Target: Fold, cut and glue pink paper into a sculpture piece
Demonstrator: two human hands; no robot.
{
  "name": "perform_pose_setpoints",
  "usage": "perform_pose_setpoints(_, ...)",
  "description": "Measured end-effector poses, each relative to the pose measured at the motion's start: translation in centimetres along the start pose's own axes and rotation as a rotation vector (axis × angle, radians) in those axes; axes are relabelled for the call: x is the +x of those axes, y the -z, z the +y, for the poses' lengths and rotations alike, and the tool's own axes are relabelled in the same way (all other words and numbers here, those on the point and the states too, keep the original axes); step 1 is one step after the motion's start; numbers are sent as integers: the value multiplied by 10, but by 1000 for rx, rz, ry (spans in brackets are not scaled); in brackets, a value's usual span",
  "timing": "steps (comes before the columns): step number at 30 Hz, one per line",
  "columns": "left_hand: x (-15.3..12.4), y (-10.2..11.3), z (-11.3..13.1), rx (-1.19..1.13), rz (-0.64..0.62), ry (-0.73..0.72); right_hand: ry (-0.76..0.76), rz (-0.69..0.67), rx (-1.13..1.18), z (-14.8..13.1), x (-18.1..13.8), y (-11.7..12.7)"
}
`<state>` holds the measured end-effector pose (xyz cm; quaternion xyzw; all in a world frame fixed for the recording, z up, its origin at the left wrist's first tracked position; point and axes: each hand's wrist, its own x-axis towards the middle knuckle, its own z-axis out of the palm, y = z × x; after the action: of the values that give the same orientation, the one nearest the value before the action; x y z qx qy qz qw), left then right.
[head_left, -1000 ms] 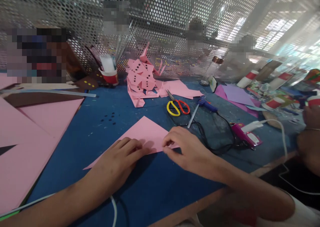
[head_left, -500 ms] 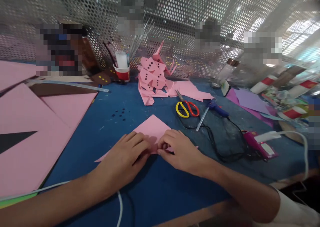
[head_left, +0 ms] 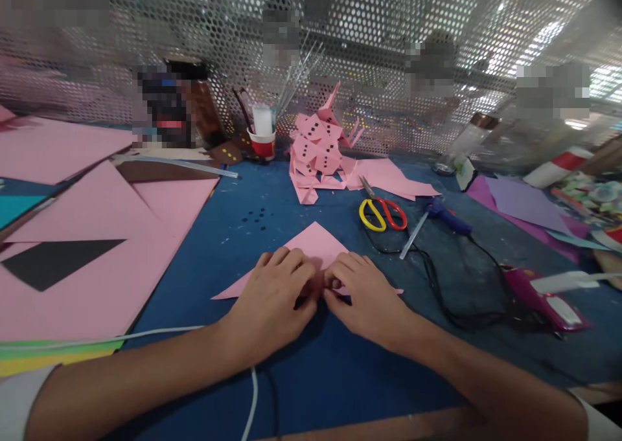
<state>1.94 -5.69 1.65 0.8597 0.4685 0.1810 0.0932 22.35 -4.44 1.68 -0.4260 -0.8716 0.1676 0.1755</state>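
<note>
A pink sheet of paper (head_left: 315, 239), folded into a triangle with its point facing away from me, lies on the blue table. My left hand (head_left: 276, 292) is on its left half, fingers curled and pressed together at the near folded edge. Close beside it, my right hand (head_left: 362, 292) pinches the same edge just right of the middle. The fingertips of both hands nearly meet, and they cover much of the fold. The paper's thin corners stick out past each hand.
Pink folded paper pieces with black dots (head_left: 318, 146) stand behind. Scissors (head_left: 381, 213), a blue glue gun (head_left: 449, 217) with its cord and a magenta device (head_left: 549, 298) lie right. Large pink sheets (head_left: 160, 272) and a black piece (head_left: 58, 260) lie left. A white cable (head_left: 253, 395) runs under my left arm.
My view has turned a little to the left, so everything sits further right in the picture. Both hands stay at the folded edge of the pink paper, with little visible movement.
</note>
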Motion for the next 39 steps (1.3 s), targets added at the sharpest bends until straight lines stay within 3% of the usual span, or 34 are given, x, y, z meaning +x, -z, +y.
perform_pose_setpoints(23,-2,5,-3,47,-56,62,6,-1,30,0,1,2)
perform_pose_setpoints(39,-15,11,-14,23,7,76,11,6,32,-1,0,0)
